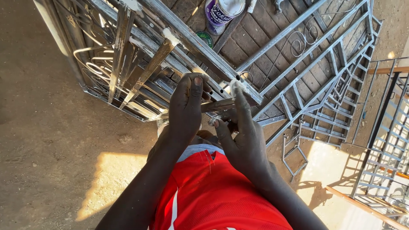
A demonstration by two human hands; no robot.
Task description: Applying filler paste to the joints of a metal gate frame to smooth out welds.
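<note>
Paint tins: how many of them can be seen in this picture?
1. A purple and white paint tin stands at the top edge, on the wooden boards beyond the grey metal frame. Others may lie outside the view.

Two hands are in shot, both the person's own: one left hand (186,106) and one right hand (240,136). Between them sits one flat metal blade (221,104). One paint can (221,10) stands at the top, purple with a white top, and one round green lid (205,38) lies just beside it. Metal gate frames: one ornate scrolled gate (119,64) on the left, one long barred frame (315,76) running to the right, and one grid panel (390,140) at the far right edge, so three that can be told apart. Bars within them are too many to count.
</note>
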